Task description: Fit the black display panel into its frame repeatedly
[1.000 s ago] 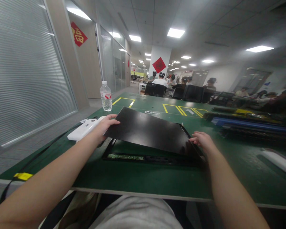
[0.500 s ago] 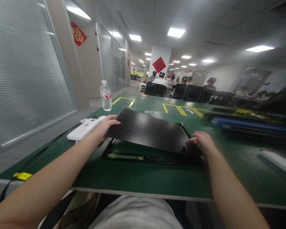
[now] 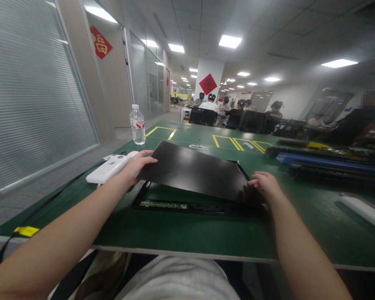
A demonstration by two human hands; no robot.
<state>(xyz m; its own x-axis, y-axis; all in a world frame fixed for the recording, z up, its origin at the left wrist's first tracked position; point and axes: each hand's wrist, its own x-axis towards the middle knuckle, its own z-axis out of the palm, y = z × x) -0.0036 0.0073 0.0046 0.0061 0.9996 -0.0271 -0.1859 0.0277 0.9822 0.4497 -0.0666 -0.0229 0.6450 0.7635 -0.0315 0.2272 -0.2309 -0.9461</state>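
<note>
Left hand (image 3: 138,167) gripping black panel (image 3: 195,171), frame (image 3: 203,208) beneath partly hidden

panel (image 3: 193,168): smooth, softly glossy | bottle (image 3: 138,127): clear plastic | tabletop (image 3: 181,233): smooth, faint sheen

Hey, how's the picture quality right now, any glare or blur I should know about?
In the head view, pale glare lies on the black panel; in that same head view, the nearest ceiling light is washed out to white, the blue strip at right looks smeared, and the blinds lean, likely from wide-angle stretch.
</note>
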